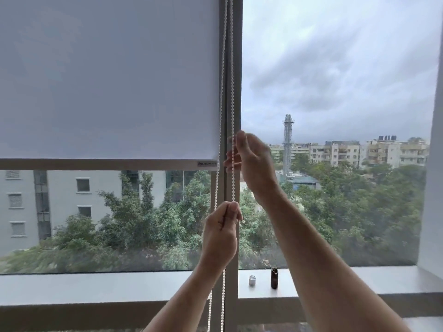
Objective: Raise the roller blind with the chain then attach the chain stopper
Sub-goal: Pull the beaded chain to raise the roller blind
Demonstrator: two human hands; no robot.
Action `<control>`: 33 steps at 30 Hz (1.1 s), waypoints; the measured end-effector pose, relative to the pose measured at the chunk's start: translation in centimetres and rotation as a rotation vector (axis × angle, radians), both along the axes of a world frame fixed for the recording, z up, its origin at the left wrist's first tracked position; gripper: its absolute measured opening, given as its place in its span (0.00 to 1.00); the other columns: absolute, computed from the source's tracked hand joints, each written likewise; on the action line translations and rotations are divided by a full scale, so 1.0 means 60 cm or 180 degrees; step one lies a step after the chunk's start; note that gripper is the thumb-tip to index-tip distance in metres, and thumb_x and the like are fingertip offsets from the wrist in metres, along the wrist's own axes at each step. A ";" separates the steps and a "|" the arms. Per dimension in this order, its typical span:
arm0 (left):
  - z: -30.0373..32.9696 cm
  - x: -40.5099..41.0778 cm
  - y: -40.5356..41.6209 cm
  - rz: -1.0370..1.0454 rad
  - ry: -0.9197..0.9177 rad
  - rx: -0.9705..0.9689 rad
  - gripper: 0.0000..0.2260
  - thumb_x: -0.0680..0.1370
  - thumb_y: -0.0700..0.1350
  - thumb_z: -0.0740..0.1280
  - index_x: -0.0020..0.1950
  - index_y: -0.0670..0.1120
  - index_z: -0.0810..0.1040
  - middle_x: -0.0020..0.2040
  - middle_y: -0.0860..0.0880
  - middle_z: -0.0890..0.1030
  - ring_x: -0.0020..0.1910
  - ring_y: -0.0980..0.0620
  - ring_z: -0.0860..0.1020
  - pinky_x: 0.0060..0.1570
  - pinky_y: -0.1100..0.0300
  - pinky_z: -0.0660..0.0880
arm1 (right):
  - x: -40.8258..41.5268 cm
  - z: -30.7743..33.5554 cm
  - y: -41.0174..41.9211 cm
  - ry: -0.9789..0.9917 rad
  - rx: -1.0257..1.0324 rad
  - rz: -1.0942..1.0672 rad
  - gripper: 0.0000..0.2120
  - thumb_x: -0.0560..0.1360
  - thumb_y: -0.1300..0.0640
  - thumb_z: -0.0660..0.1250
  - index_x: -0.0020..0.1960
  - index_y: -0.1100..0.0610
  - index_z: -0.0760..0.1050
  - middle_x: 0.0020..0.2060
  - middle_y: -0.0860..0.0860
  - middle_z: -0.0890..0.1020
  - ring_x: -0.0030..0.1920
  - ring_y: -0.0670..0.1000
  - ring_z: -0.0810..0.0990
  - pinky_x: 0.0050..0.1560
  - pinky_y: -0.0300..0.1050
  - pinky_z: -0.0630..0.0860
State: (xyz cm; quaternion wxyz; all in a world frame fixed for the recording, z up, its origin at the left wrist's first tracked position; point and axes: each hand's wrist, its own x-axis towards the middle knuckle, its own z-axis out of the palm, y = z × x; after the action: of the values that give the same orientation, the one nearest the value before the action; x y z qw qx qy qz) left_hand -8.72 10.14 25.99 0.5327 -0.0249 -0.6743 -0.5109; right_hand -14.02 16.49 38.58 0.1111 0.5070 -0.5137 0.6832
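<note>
A grey roller blind [107,80] covers the upper half of the left window pane; its bottom bar [96,164] hangs at mid-height. A white beaded chain [221,92] runs down in two strands along the window's centre post. My right hand [251,161] is pinched on the right strand, level with the bottom bar. My left hand [221,232] grips the same strand lower down, fist closed around it. Below my left hand the chain [223,295] hangs on past the sill. No chain stopper is visible.
The centre post [236,68] divides the two panes. A wide grey windowsill [96,286] runs along the bottom. On it, right of the post, stand a small clear jar [252,280] and a dark brown bottle [274,278]. A white wall [434,188] closes the right side.
</note>
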 end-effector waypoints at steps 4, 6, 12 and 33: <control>0.003 0.009 0.006 -0.0035 0.0000 -0.0133 0.15 0.80 0.49 0.59 0.33 0.51 0.74 0.25 0.55 0.67 0.26 0.55 0.61 0.26 0.60 0.56 | 0.023 0.074 -0.015 -0.0157 -0.0067 0.0364 0.14 0.86 0.56 0.55 0.45 0.58 0.73 0.29 0.51 0.72 0.25 0.48 0.69 0.23 0.41 0.66; 0.008 0.014 0.003 -0.0302 -0.0095 -0.0114 0.16 0.79 0.51 0.60 0.33 0.49 0.75 0.25 0.53 0.67 0.25 0.51 0.62 0.26 0.52 0.56 | 0.020 0.068 -0.023 -0.0161 -0.0315 0.0184 0.16 0.83 0.57 0.56 0.39 0.53 0.72 0.27 0.49 0.69 0.25 0.48 0.65 0.24 0.42 0.62; 0.058 0.019 -0.015 -0.0324 -0.0133 -0.0198 0.29 0.76 0.69 0.54 0.44 0.46 0.82 0.34 0.45 0.84 0.35 0.46 0.83 0.44 0.49 0.81 | 0.031 0.062 -0.021 0.0046 -0.0750 -0.0217 0.16 0.79 0.55 0.57 0.33 0.47 0.72 0.28 0.44 0.69 0.31 0.47 0.66 0.33 0.49 0.62; 0.211 0.035 0.017 -0.0625 0.0402 0.0312 0.14 0.83 0.42 0.60 0.39 0.44 0.78 0.22 0.56 0.64 0.21 0.57 0.59 0.23 0.61 0.57 | 0.018 -0.118 -0.015 0.0008 -0.0061 0.0063 0.17 0.78 0.53 0.59 0.34 0.60 0.70 0.24 0.53 0.73 0.24 0.49 0.69 0.26 0.49 0.66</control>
State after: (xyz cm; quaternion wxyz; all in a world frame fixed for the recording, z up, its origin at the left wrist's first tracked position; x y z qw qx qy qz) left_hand -6.62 11.14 38.64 0.5221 -0.0969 -0.6079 -0.5903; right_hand -12.95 15.61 31.53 0.1098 0.5117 -0.5019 0.6886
